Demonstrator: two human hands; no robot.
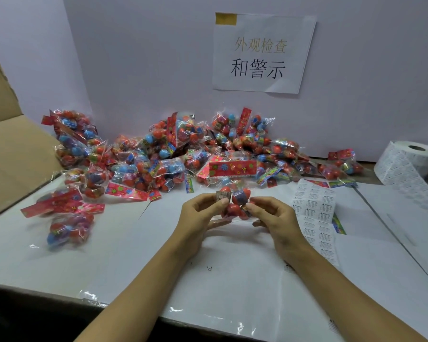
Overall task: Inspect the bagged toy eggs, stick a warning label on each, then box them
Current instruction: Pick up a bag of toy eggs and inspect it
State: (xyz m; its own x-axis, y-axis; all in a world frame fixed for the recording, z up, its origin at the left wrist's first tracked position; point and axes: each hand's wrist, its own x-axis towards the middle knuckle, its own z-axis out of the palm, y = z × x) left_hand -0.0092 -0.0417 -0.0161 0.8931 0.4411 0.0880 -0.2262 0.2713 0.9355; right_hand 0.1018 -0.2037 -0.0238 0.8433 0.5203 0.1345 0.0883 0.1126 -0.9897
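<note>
A clear bag of red and blue toy eggs (235,202) with a red flowered header card is held upright above the white table between both hands. My left hand (200,215) pinches its left side by a small barcode sticker. My right hand (272,215) pinches its right side. A strip of white warning labels (314,211) lies flat just right of my right hand. A big heap of bagged eggs (173,154) stretches along the back wall. Two more bags (67,218) lie apart at the left.
An open brown cardboard box (13,154) stands at the left edge. A large roll of white labels (410,161) sits at the back right. A paper sign (262,55) with Chinese writing is taped to the wall. White sheets cover the table (232,280).
</note>
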